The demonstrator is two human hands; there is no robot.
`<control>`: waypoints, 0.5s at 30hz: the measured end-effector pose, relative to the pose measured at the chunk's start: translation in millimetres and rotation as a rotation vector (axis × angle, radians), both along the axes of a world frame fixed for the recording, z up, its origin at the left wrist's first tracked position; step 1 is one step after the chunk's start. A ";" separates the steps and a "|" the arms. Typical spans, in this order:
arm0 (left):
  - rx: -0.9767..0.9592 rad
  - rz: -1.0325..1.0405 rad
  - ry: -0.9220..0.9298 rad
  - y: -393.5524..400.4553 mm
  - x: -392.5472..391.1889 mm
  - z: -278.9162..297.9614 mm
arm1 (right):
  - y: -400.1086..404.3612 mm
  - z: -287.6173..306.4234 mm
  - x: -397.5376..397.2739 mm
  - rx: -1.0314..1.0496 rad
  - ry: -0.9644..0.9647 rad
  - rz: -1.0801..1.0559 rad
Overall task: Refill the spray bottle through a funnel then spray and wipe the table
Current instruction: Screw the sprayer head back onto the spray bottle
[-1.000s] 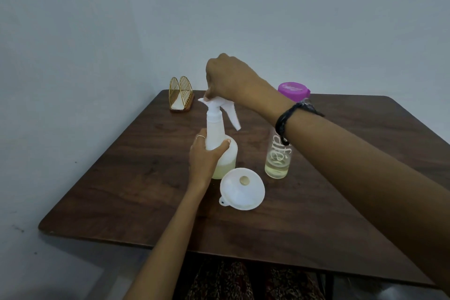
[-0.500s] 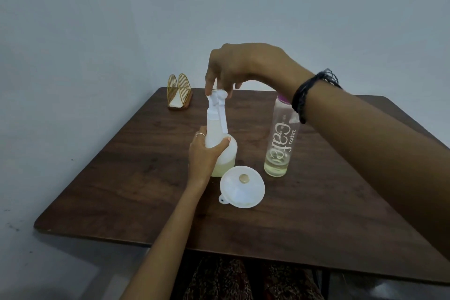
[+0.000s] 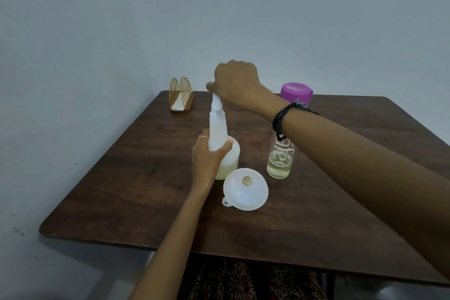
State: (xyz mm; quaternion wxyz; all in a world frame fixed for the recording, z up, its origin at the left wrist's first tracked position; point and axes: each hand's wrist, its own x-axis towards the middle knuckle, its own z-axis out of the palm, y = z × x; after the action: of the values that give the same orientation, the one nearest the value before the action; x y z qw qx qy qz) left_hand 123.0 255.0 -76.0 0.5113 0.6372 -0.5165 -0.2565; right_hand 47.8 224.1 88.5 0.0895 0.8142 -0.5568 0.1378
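A white spray bottle [image 3: 226, 153] with a little pale yellow liquid stands upright on the dark wooden table [image 3: 316, 214]. My left hand [image 3: 207, 156] grips its body from the left. My right hand [image 3: 236, 80] is closed over the white spray head [image 3: 216, 105] at the top, hiding the nozzle. A white plastic funnel [image 3: 246, 190] lies wide end up on the table just right of the bottle's base. A clear bottle [image 3: 280, 158] with a purple cap [image 3: 295, 90] holds some yellowish liquid and stands behind my right forearm.
A gold wire napkin holder [image 3: 181, 97] with white napkins sits at the table's far left corner. Pale walls close the table in at the back and left. My patterned clothing shows below the near table edge.
My right hand has turned on the spray head, which now points a different way, and my wrist has dropped lower across the clear bottle. My left hand keeps its hold on the bottle body.
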 end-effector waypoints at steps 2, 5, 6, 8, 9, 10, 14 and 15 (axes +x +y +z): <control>0.008 -0.001 -0.008 -1.1 0.6 -1.4 | 1.7 2.5 -8.3 0.000 -0.012 0.004; 0.004 -0.003 0.002 -1.5 0.4 -1.5 | 9.4 17.3 -17.2 0.019 0.040 0.117; -0.002 -0.001 0.002 -1.6 0.5 -1.8 | 10.1 21.4 -19.0 0.053 0.062 0.183; -0.006 0.005 0.002 -1.5 0.2 -2.2 | 14.4 26.2 -18.9 0.154 0.142 0.264; -0.002 0.005 0.004 -1.5 -0.2 -2.2 | 14.5 26.3 -17.9 0.161 0.156 0.284; 0.004 0.003 0.007 -1.6 -0.7 -1.8 | 13.3 25.0 -16.7 0.152 0.155 0.296; 0.010 0.011 0.009 -0.8 -1.6 0.5 | 4.4 16.8 -13.9 0.153 0.041 0.321; 0.009 0.011 0.006 -0.5 -1.6 0.6 | 3.7 14.1 -13.1 0.132 0.020 0.319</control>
State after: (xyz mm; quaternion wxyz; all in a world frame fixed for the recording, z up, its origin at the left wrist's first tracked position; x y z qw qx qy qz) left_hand 121.4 254.5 -75.5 0.5115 0.6415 -0.5101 -0.2581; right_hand 34.7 227.8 102.6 0.0181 0.8978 -0.4273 0.1053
